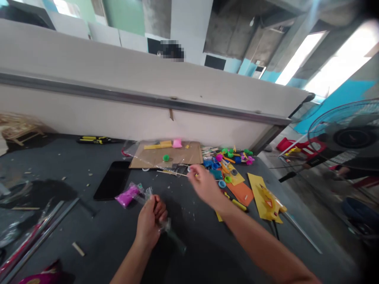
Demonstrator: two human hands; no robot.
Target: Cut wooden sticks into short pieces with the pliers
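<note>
Head view: left hand (149,223) clenched around a clear plastic bag (169,229), above the dark table (103,244). Right hand (203,186) raised, fingers (193,170) pinched together on something too small to tell, just beside a thin wooden stick (173,173), near a cardboard sheet (166,156). Magenta packet (128,195) lies left of both hands.

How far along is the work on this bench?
Looks done: the yellow cutout lies shaped and set aside. In hand: the left hand grips clear plastic wrap; the right hand pinches something too small to tell. Left: the magenta clay packet and the coloured plastic parts lie unused, it seems.
</note>
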